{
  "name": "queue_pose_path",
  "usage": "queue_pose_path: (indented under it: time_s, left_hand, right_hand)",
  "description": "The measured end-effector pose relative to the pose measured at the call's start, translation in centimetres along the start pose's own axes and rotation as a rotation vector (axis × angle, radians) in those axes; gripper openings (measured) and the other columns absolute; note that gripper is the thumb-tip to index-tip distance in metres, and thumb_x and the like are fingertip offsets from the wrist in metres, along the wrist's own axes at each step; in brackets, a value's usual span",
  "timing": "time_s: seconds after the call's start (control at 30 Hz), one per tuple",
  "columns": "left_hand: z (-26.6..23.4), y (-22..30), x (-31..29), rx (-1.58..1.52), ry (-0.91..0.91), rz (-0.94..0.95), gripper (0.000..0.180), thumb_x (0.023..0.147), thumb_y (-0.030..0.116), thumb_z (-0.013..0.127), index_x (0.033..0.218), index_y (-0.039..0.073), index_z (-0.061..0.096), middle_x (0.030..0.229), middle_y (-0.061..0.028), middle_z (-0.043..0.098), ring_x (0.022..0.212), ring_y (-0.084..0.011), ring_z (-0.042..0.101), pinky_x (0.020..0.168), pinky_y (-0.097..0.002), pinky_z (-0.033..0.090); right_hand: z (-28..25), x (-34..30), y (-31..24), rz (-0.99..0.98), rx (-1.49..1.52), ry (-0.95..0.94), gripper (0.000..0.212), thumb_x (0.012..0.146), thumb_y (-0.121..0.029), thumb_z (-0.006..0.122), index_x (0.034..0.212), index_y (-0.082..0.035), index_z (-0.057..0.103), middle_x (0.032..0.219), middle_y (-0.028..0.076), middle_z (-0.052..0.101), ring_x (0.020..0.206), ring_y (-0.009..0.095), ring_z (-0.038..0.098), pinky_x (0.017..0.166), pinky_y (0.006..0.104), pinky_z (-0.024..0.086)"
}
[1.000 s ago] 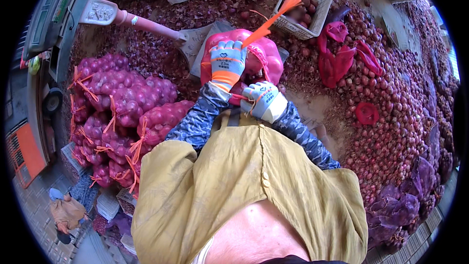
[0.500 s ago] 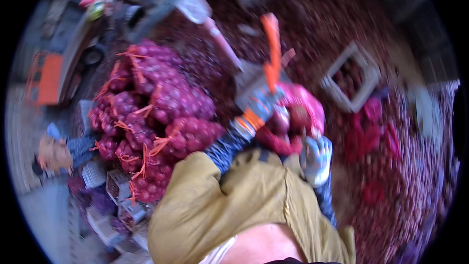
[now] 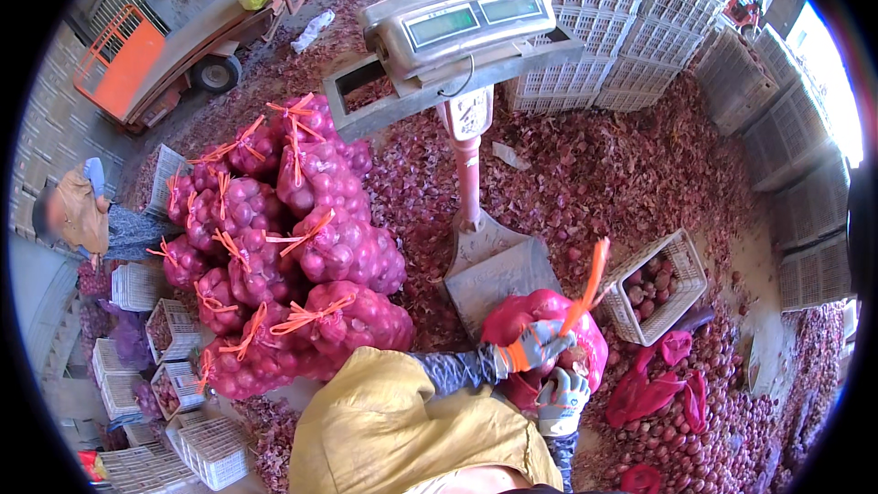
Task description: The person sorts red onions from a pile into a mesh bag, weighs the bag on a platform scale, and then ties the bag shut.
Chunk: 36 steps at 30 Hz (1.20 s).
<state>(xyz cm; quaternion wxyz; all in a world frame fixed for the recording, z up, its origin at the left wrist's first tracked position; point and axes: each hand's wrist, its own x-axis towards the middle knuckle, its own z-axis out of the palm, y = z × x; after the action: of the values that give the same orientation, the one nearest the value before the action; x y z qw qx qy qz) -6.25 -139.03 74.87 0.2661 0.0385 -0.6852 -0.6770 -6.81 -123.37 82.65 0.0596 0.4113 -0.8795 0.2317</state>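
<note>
In front of me a pink-red mesh bag (image 3: 512,318) stands with its mouth open, and red onions show inside. My left hand (image 3: 538,346), in a grey glove with an orange cuff, is closed over the bag's mouth. A bundle of orange tie strips (image 3: 588,288) sticks up from its grasp. My right hand (image 3: 562,400), in a pale grey glove, is at the near right rim of the bag, fingers curled against the mesh. An onion (image 3: 574,359) shows between the two hands. The bag is at the near edge of a scale's metal platform (image 3: 506,282).
The scale's display head (image 3: 460,23) rises ahead on a pink post (image 3: 468,178). Filled, tied onion bags (image 3: 338,252) crowd the left. A crate of onions (image 3: 666,302) and empty red mesh bags (image 3: 657,382) lie right. Stacked crates (image 3: 585,27) stand behind; a person (image 3: 87,210) is far left.
The view has shifted and sharpened, bringing the scale's display and the crate stacks into sight. Both hands stay at the bag; the orange strips now lean further right.
</note>
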Motion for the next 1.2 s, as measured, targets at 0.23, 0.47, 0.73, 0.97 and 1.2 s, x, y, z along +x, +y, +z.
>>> queue_pose_path:
  time_s: [0.23, 0.47, 0.73, 0.97, 1.2]
  left_hand:
    - [-0.3, 3.3, 2.4, 0.351, -0.049, 0.114, 0.016, 0.09, 0.02, 0.064, 0.087, 0.006, 0.058, 0.079, -0.0163, 0.059, 0.073, -0.0382, 0.058, 0.064, -0.048, 0.043]
    - [2.1, 1.5, 3.6, 0.755, -0.258, 0.085, 0.018, 0.09, 0.028, 0.06, 0.096, 0.011, 0.061, 0.092, -0.0077, 0.062, 0.085, -0.0275, 0.061, 0.075, -0.0428, 0.045]
    - [2.1, 1.8, 5.1, 0.788, -0.252, 0.079, 0.024, 0.09, 0.03, 0.06, 0.1, 0.008, 0.063, 0.091, -0.0096, 0.061, 0.082, -0.0272, 0.06, 0.074, -0.0422, 0.044]
    - [1.0, 0.8, 3.7, 0.594, -0.205, 0.265, 0.016, 0.093, 0.023, 0.058, 0.089, 0.009, 0.063, 0.083, -0.0117, 0.061, 0.077, -0.0319, 0.06, 0.065, -0.0472, 0.043]
    - [-2.6, 0.8, 5.1, -0.311, -0.008, -0.253, 0.021, 0.101, 0.019, 0.052, 0.111, 0.003, 0.061, 0.09, -0.0037, 0.066, 0.076, -0.0124, 0.061, 0.064, -0.0284, 0.05]
  right_hand:
    - [1.9, 0.5, 2.0, 0.083, -0.07, 0.008, 0.019, 0.069, -0.005, 0.061, 0.087, -0.012, 0.063, 0.087, 0.01, 0.059, 0.086, 0.032, 0.056, 0.08, 0.0462, 0.044]
    - [2.6, 1.8, 4.5, 0.183, -0.022, -0.049, 0.015, 0.068, -0.009, 0.069, 0.079, -0.007, 0.059, 0.083, 0.013, 0.053, 0.085, 0.036, 0.053, 0.079, 0.0495, 0.043]
    - [2.0, 3.1, 4.8, 0.16, 0.108, 0.033, 0.016, 0.071, 0.003, 0.058, 0.084, -0.005, 0.061, 0.083, 0.014, 0.054, 0.082, 0.035, 0.055, 0.077, 0.0473, 0.046]
    - [0.8, 2.3, 2.8, 0.206, 0.139, 0.323, 0.024, 0.079, 0.012, 0.057, 0.096, -0.002, 0.065, 0.093, 0.015, 0.063, 0.089, 0.031, 0.062, 0.08, 0.0401, 0.051]
    - [-0.3, 3.9, 2.3, 0.14, -0.201, -0.039, 0.061, 0.069, -0.014, 0.069, 0.129, -0.015, 0.058, 0.126, 0.015, 0.051, 0.116, 0.039, 0.051, 0.097, 0.0514, 0.045]
